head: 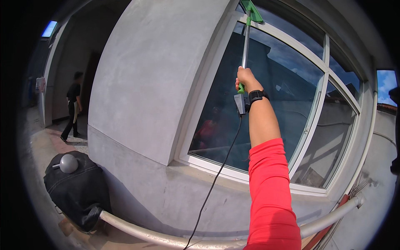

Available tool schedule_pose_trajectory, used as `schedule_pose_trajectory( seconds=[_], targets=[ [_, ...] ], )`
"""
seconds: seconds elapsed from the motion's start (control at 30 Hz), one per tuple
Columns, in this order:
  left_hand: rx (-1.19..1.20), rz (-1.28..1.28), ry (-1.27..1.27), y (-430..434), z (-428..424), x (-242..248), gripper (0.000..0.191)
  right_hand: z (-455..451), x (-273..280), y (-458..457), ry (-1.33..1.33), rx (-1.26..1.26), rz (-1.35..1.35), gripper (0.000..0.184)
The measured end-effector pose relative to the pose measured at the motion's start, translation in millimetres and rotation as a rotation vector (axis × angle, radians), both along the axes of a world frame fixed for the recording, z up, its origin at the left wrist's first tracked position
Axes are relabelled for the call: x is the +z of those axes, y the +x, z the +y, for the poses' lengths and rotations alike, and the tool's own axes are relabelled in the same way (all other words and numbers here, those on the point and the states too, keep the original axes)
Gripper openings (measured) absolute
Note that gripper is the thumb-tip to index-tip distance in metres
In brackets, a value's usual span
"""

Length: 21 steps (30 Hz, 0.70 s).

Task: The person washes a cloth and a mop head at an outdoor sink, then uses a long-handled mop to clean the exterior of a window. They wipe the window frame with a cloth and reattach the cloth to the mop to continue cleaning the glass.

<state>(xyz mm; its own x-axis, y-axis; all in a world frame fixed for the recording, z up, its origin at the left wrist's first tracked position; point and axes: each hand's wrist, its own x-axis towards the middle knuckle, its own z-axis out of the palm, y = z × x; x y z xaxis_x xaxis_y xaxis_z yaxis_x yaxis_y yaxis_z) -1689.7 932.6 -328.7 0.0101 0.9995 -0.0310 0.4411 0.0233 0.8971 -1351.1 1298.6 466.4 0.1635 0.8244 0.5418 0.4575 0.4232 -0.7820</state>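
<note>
My right hand [245, 78] is closed around the handle of a long-handled window cleaning tool with a metal pole [246, 47]. The tool's flat green head [252, 12] rests at the upper part of the window, over the white frame and upper pane. Below the hand is the large glass pane [265, 93], which reflects a red-clad figure, sky and roofs. At the wrist sits a black strap [257, 95] with a small grey device [239, 104], from which a black cable [215, 178] hangs. My left hand is out of view.
A metal pipe rail [140, 229] crosses below the window. At the left, a black cover [78, 184] has a grey plastic dipper [68, 163] on it. A person [73, 103] in dark clothes is in the passage beyond the grey wall [150, 78]. Another pipe [373, 125] runs up at the right.
</note>
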Motion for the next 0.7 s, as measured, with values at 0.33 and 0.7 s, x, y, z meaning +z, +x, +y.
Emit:
schedule_pose_trajectory(
  seconds=[0.33, 0.7],
  targets=[
    [-0.142, 0.092, 0.05, 12, 47, 20, 0.034, -83, -20, 31, 0.089, 0.009, -0.016, 0.035],
    [-0.264, 0.12, 0.186, 26, 63, 7, 0.03, -88, -89, 17, 0.031, 0.549, 0.367, 0.035]
  ],
)
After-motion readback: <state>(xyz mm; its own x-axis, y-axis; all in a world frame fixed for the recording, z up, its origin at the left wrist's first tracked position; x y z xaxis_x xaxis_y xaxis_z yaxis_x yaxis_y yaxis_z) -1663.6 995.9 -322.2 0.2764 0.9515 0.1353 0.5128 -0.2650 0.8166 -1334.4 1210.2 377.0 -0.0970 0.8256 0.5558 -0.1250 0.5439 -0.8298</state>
